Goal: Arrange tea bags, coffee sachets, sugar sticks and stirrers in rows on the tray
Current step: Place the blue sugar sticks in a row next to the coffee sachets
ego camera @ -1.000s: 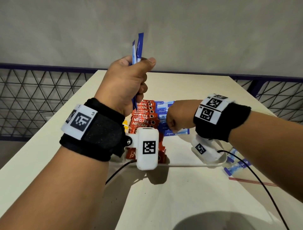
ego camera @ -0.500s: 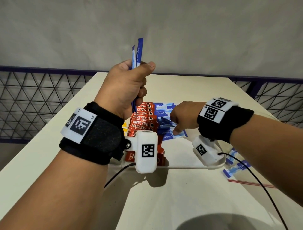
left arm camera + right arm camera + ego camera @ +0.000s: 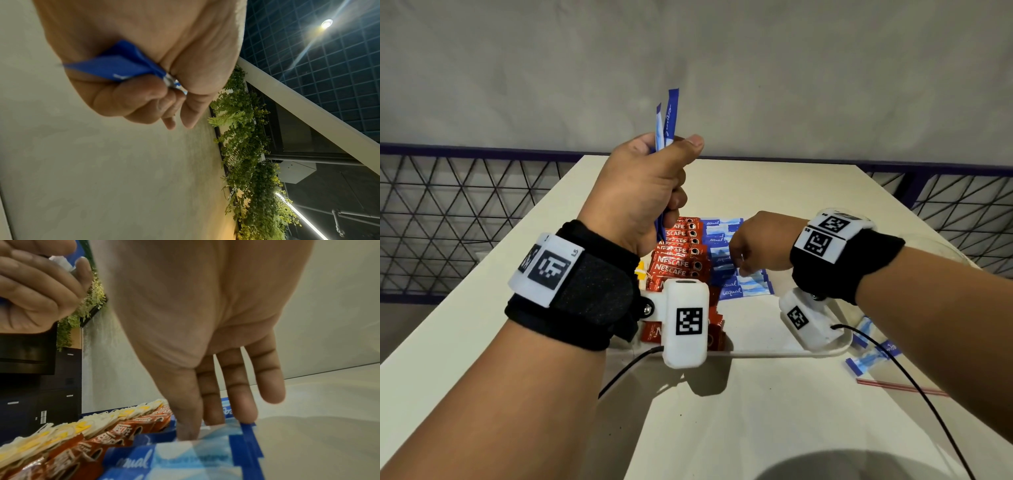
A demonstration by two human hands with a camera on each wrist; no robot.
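My left hand [image 3: 671,178] is raised above the white tray [image 3: 774,353] and grips a few blue sugar sticks [image 3: 667,120] upright in its fist; the same left hand [image 3: 144,100] and its sugar sticks [image 3: 115,68] show in the left wrist view. My right hand [image 3: 743,263] reaches down with straight fingers [image 3: 234,394] onto the row of blue sugar sticks [image 3: 743,287] on the tray, fingertips touching a stick [image 3: 185,457]. Left of that row lies a row of red coffee sachets [image 3: 678,253], then yellow-tagged tea bags [image 3: 61,431].
A few loose blue sugar sticks [image 3: 873,356] and a red-striped stirrer [image 3: 900,386] lie on the cream table [image 3: 756,428] right of the tray. A wire mesh railing [image 3: 448,219] runs along both sides of the table. Wrist camera cables trail over the near table.
My right hand went from a curled fist over the sugar row to fingers stretched down onto it. The left hand keeps its sticks and sits slightly lower in view.
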